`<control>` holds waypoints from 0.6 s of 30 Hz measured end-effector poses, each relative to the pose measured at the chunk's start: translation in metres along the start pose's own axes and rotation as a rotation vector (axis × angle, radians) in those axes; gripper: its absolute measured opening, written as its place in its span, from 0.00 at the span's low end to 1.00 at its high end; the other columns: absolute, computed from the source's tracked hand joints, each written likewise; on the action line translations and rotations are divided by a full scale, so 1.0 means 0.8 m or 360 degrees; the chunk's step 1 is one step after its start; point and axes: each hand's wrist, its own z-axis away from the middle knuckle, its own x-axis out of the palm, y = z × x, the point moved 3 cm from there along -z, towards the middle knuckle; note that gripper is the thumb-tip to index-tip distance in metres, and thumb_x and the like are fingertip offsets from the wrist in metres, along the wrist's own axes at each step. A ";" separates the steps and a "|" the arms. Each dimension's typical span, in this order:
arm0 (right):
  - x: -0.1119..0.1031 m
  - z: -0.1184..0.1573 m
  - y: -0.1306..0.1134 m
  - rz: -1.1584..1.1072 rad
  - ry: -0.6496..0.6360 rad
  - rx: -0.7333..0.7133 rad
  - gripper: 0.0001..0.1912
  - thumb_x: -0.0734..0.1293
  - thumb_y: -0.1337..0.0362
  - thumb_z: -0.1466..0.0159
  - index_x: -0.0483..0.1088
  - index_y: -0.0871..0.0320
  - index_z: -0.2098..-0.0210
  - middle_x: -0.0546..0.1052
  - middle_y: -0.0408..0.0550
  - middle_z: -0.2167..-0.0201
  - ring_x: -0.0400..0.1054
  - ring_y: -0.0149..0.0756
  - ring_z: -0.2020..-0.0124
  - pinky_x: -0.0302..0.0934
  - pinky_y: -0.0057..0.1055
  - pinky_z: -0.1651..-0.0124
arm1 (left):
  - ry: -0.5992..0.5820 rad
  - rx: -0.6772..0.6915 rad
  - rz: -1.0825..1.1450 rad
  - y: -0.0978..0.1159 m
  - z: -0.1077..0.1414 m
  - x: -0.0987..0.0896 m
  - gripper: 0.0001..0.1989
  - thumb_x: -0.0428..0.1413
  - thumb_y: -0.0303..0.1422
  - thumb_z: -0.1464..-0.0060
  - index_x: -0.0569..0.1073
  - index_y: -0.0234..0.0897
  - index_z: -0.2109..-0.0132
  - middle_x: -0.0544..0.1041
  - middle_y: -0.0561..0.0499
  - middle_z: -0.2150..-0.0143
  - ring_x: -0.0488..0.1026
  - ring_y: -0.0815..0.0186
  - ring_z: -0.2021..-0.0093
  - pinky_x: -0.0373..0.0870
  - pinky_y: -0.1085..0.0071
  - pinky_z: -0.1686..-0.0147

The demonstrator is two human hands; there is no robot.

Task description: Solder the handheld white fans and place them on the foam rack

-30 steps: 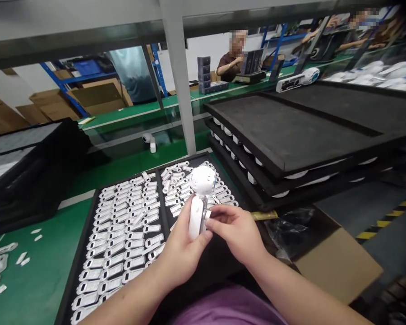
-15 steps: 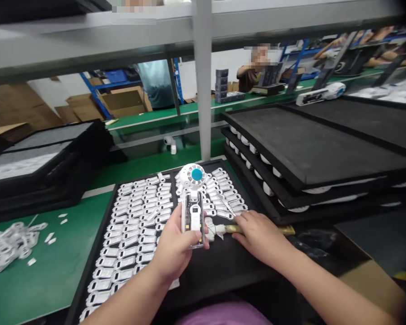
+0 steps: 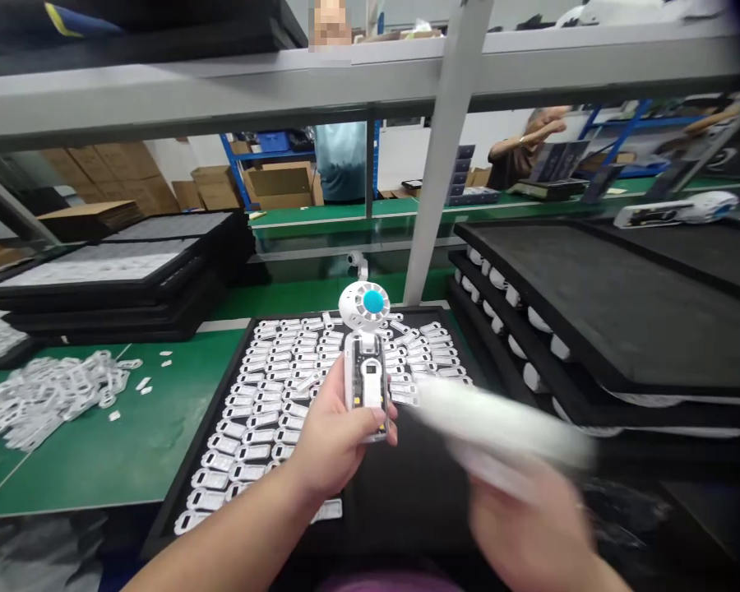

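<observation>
My left hand (image 3: pixel 345 432) is closed around the lower body of a handheld fan (image 3: pixel 365 374), held upright above the tray. The fan has a white round head with a blue centre, a clear case and a white label plate; my thumb presses near its bottom. My right hand (image 3: pixel 527 514), smeared by motion, is at the right with a long white thing (image 3: pixel 499 419) in it, too blurred to name. Below lies a black tray (image 3: pixel 400 493) with rows of small white plates (image 3: pixel 259 432), each with a dark window.
A heap of loose white plates (image 3: pixel 55 395) lies on the green bench (image 3: pixel 129 464) at left. Stacked black trays (image 3: pixel 622 296) stand at right, with another fan (image 3: pixel 678 212) on top. A metal post (image 3: pixel 441 156) rises behind the tray. Two people (image 3: pixel 340 160) are beyond.
My right hand has moved right and nearer, and now has a blurred white thing raised in it. The yellow-handled tool with the white wrapped end no longer shows on the tray. The view has shifted left.
</observation>
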 end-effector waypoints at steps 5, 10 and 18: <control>0.022 0.002 -0.021 0.0100 0.0009 -0.0344 0.10 0.55 0.65 0.27 0.64 0.58 0.51 0.78 0.50 0.70 0.74 0.37 0.74 0.66 0.30 0.72 | -0.0068 0.0031 -0.0022 -0.007 0.007 0.006 0.23 0.60 0.23 0.56 0.67 0.40 0.51 0.73 0.54 0.67 0.70 0.68 0.72 0.71 0.71 0.74; 0.015 -0.003 -0.016 0.0158 0.0026 -0.0321 0.10 0.53 0.65 0.26 0.64 0.58 0.55 0.75 0.45 0.75 0.71 0.34 0.79 0.63 0.28 0.75 | -0.0098 -0.0007 -0.0073 -0.013 0.013 0.001 0.33 0.61 0.24 0.55 0.61 0.41 0.41 0.75 0.53 0.69 0.71 0.67 0.73 0.71 0.70 0.73; 0.019 -0.007 -0.018 0.0059 0.0035 -0.0337 0.10 0.54 0.65 0.27 0.66 0.59 0.54 0.76 0.48 0.71 0.73 0.36 0.75 0.65 0.30 0.72 | -0.0229 0.0009 0.0162 -0.013 0.013 0.006 0.27 0.60 0.39 0.46 0.62 0.40 0.41 0.76 0.50 0.65 0.72 0.65 0.71 0.72 0.69 0.72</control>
